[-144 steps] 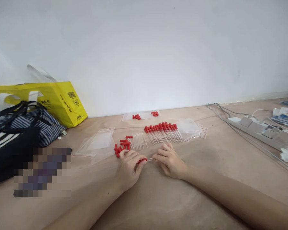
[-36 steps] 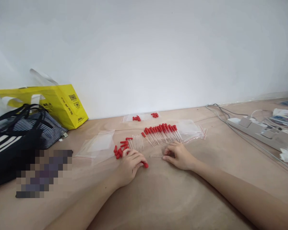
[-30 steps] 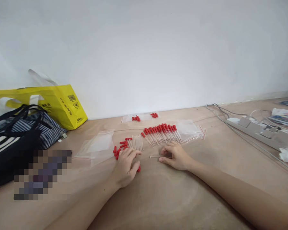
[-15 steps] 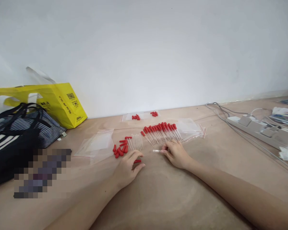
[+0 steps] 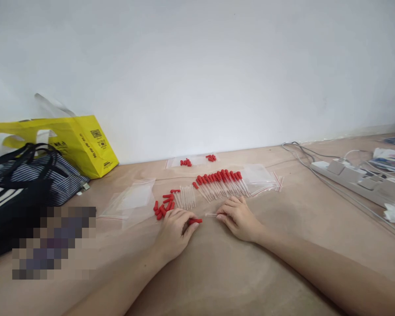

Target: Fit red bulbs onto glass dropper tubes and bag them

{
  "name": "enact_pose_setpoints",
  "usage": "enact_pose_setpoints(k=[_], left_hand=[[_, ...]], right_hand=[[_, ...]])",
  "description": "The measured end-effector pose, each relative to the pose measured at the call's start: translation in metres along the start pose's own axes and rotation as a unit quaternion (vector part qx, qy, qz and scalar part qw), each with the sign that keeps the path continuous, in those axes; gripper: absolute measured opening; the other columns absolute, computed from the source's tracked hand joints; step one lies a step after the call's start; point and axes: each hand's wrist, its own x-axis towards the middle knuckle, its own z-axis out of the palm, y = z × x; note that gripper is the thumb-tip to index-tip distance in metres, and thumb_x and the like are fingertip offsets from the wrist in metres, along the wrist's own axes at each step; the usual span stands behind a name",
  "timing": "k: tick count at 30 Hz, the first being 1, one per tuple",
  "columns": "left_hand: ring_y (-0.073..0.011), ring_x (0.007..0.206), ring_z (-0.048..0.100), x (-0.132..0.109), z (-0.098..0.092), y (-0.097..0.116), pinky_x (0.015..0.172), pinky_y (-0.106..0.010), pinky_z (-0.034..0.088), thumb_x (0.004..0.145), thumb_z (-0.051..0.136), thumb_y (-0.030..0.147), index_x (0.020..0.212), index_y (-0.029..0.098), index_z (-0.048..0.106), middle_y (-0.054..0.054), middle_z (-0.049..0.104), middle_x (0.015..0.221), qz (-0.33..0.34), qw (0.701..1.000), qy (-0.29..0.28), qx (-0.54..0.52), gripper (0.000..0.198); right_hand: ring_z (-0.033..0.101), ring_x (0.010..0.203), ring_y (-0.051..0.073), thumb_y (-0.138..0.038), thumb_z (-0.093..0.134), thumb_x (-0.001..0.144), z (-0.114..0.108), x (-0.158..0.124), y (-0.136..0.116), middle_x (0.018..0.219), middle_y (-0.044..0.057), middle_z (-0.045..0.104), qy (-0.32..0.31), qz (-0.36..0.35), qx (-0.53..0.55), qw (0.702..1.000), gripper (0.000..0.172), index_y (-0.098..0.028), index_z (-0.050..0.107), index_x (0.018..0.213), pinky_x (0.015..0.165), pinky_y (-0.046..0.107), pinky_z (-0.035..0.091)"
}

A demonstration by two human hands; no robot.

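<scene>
My left hand (image 5: 177, 230) is closed on a red rubber dropper bulb (image 5: 195, 221), pinched between thumb and fingers with its end pointing right. Facing it, my right hand (image 5: 238, 217) pinches a clear dropper tube (image 5: 210, 215) whose end sticks out to the left. A small gap parts the bulb from the tube. Loose red bulbs (image 5: 161, 211) lie heaped just behind my left hand. Beside them, several bare clear tubes (image 5: 186, 196) lie in a row. Behind my right hand is a row of droppers with red bulbs fitted (image 5: 220, 176).
Clear zip bags lie left (image 5: 134, 195) and right (image 5: 260, 175) of the rows. Another bag with red bulbs (image 5: 186, 163) is by the wall. A power strip (image 5: 355, 180) with cables sits at right. A yellow bag (image 5: 95, 147) and a striped bag (image 5: 69, 182) stand at left.
My left fingers have closed on the red bulb, which now points out toward the right. My right hand has brought the clear tube slightly nearer and to the left.
</scene>
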Motion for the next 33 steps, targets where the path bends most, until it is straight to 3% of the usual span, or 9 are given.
enact_pose_setpoints(k=[9,17,33], left_hand=[[-0.0223,0.102,0.050,0.002,0.009,-0.006,0.090,-0.044,0.035,0.079,0.051,0.029,0.089,0.024,0.065,-0.005,0.061,0.107,0.021,0.999,0.023,0.017,0.018],[-0.0234,0.107,0.050,0.003,0.009,0.000,0.098,-0.054,0.016,0.081,0.048,0.027,0.081,0.024,0.063,-0.002,0.065,0.101,0.003,0.999,0.027,0.047,0.015],[-0.0213,0.100,0.055,0.000,0.009,0.000,0.099,-0.052,0.009,0.083,0.045,0.024,0.086,0.023,0.055,-0.001,0.067,0.091,0.035,0.994,0.102,0.034,0.010]], right_hand=[[0.045,0.078,0.015,-0.031,0.043,0.085,0.003,0.000,-0.004,0.077,0.003,0.060,-0.011,-0.020,0.001,1.000,0.021,-0.021,0.060,0.079,0.072,0.031,0.022],[0.045,0.078,0.015,-0.030,0.045,0.084,0.004,0.001,-0.008,0.076,0.002,0.060,-0.002,-0.032,0.005,0.999,0.018,-0.021,0.060,0.079,0.072,0.031,0.021],[0.044,0.065,0.011,-0.022,0.046,0.082,0.007,-0.001,-0.018,0.061,-0.002,0.057,0.065,-0.018,0.096,0.993,0.015,-0.018,0.056,0.072,0.071,0.030,0.021]])
